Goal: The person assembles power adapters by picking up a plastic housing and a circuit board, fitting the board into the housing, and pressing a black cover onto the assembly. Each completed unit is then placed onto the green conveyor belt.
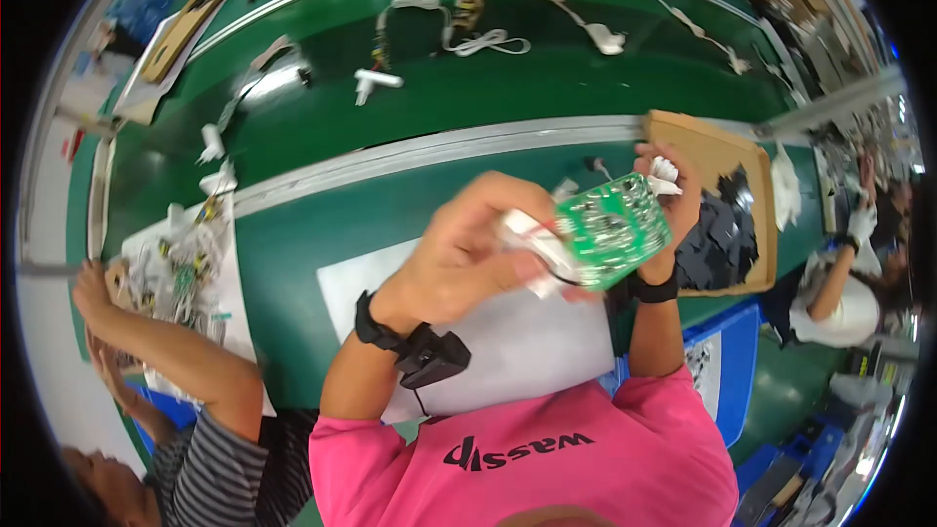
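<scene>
In front of my chest, a green circuit board (617,226) is held up with its soldered face showing. My left hand (459,259) is closed around a white plastic piece (535,239) at the board's left edge, where red and black wires show. Behind the board's right side, my right hand (683,197) grips it, its fingers partly hidden. A white coiled cable part (665,174) sticks out by those fingers. Below both hands lies a white sheet (527,351) on the green table.
To the right stands a cardboard tray (769,234) of black flat pieces (717,239). Beyond a metal rail (390,151), a green conveyor (322,127) carries white-cabled parts (488,42). A co-worker's arm (185,356) is at left, near piled wired parts (190,268). A blue bin (744,361) sits lower right.
</scene>
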A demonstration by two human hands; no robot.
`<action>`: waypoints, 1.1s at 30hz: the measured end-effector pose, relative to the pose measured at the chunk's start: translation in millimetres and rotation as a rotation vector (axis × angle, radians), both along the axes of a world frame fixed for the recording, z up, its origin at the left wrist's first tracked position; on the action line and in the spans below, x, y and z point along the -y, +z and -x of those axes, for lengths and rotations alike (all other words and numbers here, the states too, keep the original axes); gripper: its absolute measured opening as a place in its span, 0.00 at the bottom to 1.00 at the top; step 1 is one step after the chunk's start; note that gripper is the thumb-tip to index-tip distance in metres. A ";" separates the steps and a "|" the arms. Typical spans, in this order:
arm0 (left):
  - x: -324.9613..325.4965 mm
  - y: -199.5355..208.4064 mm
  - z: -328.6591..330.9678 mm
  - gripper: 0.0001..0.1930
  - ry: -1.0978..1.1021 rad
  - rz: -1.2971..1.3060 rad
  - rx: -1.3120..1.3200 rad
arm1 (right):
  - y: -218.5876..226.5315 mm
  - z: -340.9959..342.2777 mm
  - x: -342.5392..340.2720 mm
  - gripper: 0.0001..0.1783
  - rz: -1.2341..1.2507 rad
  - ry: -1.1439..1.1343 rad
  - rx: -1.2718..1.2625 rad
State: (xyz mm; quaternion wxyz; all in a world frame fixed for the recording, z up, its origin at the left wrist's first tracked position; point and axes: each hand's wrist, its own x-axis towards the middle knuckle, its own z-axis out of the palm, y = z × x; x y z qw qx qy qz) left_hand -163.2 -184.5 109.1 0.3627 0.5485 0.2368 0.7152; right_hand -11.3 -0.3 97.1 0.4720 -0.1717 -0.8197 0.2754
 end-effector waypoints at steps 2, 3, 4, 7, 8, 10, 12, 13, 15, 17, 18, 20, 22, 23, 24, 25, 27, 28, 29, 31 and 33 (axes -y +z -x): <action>-7.3 -2.0 -1.3 0.20 0.062 0.164 0.165 | 1.9 -10.0 5.6 0.19 0.161 -0.127 -0.135; -12.7 -3.1 -4.0 0.19 0.158 0.347 0.315 | 2.9 -4.9 6.8 0.18 0.057 -0.037 0.119; -14.8 -6.4 -3.6 0.19 0.123 0.350 0.308 | 3.5 5.8 9.3 0.18 -0.033 0.064 0.367; -29.3 -28.5 0.4 0.17 0.178 0.442 0.491 | 5.1 10.4 10.1 0.17 -0.090 0.237 0.581; -33.5 -33.4 0.9 0.17 0.155 0.445 0.482 | 4.0 9.6 9.2 0.17 -0.071 0.338 0.546; -35.4 -42.8 -0.8 0.16 0.228 0.495 0.463 | 11.4 3.5 5.7 0.17 -0.047 0.445 0.511; -33.2 -51.0 0.6 0.15 0.281 0.520 0.455 | 32.2 -5.6 -2.1 0.16 -0.079 0.234 0.431; -32.7 -54.9 1.6 0.16 0.291 0.538 0.409 | 38.3 -14.5 -11.6 0.17 -0.150 0.119 0.522; -29.2 -59.1 5.8 0.16 0.298 0.571 0.309 | 53.1 -36.8 -33.7 0.17 -0.167 -0.053 0.752; -26.3 -57.5 10.2 0.17 0.294 0.552 0.242 | 56.4 -53.2 -52.5 0.18 -0.131 -0.099 0.889; -25.7 -55.3 8.3 0.18 0.281 0.539 0.176 | 43.8 -65.5 -61.2 0.18 -0.217 -0.072 0.893; -25.2 -55.0 11.7 0.19 0.282 0.510 0.112 | 23.9 -73.0 -76.6 0.19 -0.399 -0.007 0.892; -19.9 -60.4 15.7 0.21 0.261 0.506 0.079 | 24.7 -67.0 -73.4 0.20 -0.333 -0.037 0.916; -17.8 -62.7 17.7 0.21 0.252 0.506 0.062 | 24.5 -64.1 -70.6 0.21 -0.249 -0.078 0.942; -16.0 -64.1 18.8 0.21 0.263 0.503 0.064 | 24.5 -63.3 -68.8 0.22 -0.160 -0.124 0.969; -15.3 -65.3 20.1 0.21 0.257 0.501 0.058 | 24.4 -61.7 -72.5 0.22 -0.167 -0.116 0.967; -15.6 -64.8 22.9 0.21 0.236 0.496 0.041 | 26.2 -58.1 -86.2 0.19 -0.030 -0.086 0.963; -14.7 -63.9 23.9 0.21 0.241 0.493 0.041 | 27.0 -58.2 -90.9 0.18 0.040 -0.071 0.961; -12.7 -64.6 25.6 0.21 0.243 0.502 0.040 | 28.4 -56.7 -89.1 0.18 0.034 -0.058 0.963; -8.1 -65.9 27.0 0.21 0.247 0.523 0.043 | 32.0 -61.9 -75.3 0.17 -0.179 -0.006 0.872; -6.3 -65.2 28.6 0.21 0.251 0.523 0.044 | 31.5 -63.0 -70.2 0.16 -0.286 0.039 0.827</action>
